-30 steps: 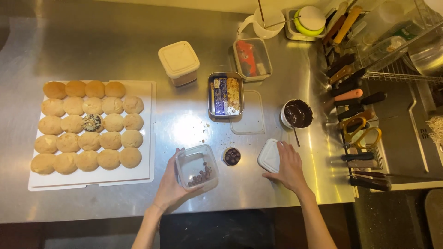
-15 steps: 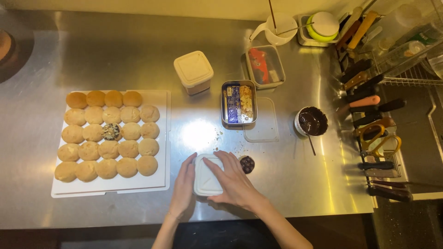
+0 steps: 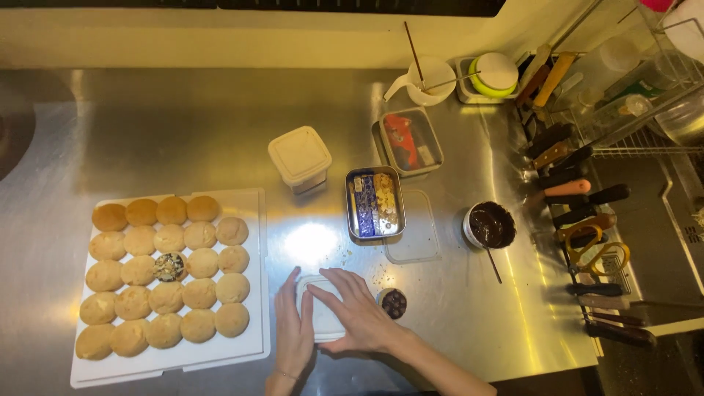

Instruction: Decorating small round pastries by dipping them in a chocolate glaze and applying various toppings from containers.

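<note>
My left hand [image 3: 293, 326] rests flat against the left side of a small clear plastic container [image 3: 320, 323] on the steel counter. My right hand [image 3: 357, 312] lies palm down on the container's white lid, fingers spread. A small round chocolate-topped cookie [image 3: 394, 303] sits just right of my right hand. A white tray [image 3: 253, 220] of several pale round cookies is at the left; one cookie [image 3: 169, 267] on it has a dark topping.
A lidded square tub [image 3: 299, 157], a metal tin of toppings [image 3: 375, 202], a clear lid [image 3: 414, 238], a bowl of melted chocolate with a spoon [image 3: 491, 224], a red-filled container [image 3: 411, 141], and knives and tools [image 3: 587, 213] at the right.
The right hand carried the white lid from the right onto the container and now presses it down. The left hand shifted from holding the open container to bracing its side.
</note>
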